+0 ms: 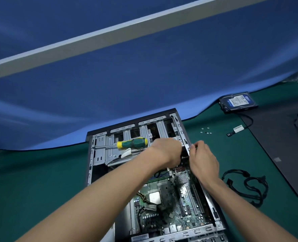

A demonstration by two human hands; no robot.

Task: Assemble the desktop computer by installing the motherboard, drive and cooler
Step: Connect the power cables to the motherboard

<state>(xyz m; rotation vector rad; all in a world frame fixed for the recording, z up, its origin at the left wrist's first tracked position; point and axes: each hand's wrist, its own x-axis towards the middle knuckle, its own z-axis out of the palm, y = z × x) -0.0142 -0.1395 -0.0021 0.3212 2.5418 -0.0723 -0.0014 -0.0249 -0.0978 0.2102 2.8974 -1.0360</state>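
1. Both hands meet at the far right rim of the open case (92,154): the left hand (167,151) curls down inside the rim, what it grips hidden; the right hand (203,158) pinches the rim's edge.
2. Just left of them, a screwdriver (132,143) lies across the drive bay.
3. Below the wrists sits the motherboard (176,206), inside the case.
4. Right of the hands, apart on the table (31,180): loose screws (205,131), a cable bundle (246,186), and farther off the hard drive (238,102) and a black panel (275,154).
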